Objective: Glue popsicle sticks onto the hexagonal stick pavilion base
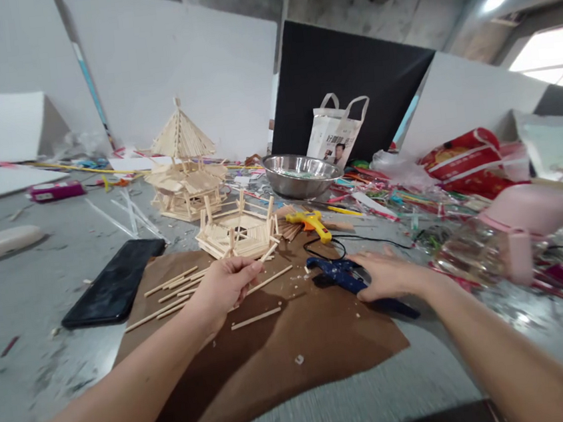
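Across the desk (97, 418) in front of you lies a brown sheet (325, 340), with the open stick frame (238, 232) on its far part. The blue tool (341, 275) rests at the sheet's right side; your right hand (389, 273) is at its handles, thumb and fingers apart, but you can't tell whether that grip is closed. Your left hand (231, 283) pinches a thin stick (269, 251), just on your side of the frame. Its tip is so close that a careless sweep of your left hand could knock the frame's thin uprights; a hard pinch could snap the stick, and a loose one could let it twist. The tool's head points left and away from you, its long axis slanting back to your right; the stick's long axis runs away and rightward.
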The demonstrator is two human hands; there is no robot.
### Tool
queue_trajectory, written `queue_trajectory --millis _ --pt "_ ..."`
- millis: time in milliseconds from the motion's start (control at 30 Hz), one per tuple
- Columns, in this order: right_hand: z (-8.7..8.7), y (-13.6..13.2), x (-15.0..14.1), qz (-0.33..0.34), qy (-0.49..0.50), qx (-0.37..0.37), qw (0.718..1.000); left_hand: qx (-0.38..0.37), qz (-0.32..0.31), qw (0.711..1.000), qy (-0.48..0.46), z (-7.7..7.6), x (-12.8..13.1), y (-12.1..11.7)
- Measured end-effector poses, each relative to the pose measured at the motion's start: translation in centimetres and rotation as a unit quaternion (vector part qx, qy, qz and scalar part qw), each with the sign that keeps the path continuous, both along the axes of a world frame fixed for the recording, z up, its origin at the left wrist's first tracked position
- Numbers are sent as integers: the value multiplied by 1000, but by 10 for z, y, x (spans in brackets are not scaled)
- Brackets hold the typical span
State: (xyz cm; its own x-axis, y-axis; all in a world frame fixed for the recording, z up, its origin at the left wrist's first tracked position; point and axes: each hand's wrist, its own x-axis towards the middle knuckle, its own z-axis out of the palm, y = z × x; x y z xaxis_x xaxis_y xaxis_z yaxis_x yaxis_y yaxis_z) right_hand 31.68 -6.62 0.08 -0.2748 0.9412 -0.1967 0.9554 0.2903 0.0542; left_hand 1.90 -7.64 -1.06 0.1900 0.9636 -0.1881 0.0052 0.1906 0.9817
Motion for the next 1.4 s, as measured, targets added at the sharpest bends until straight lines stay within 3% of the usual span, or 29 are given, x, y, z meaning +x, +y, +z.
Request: queue_trajectory --millis 233,367,533,700,867,1400 --pt "19 -9 2 -3 53 56 997 43 9 999 -3 0 0 -1" --pt "27 -12 -12 -11 126 105 986 68 25 997 1 3 2 -4" --pt "15 -1 -57 -19 225 171 959 95 45 994 -16 3 2 -6" --pt "-4 3 -89 26 231 138 963 117 73 989 -48 1 -1 -4" --pt "-11 -6 -98 68 235 122 962 120 60 990 -30 0 1 -5" --pt "-12 -15 -105 80 219 141 962 167 25 984 50 -6 4 -6"
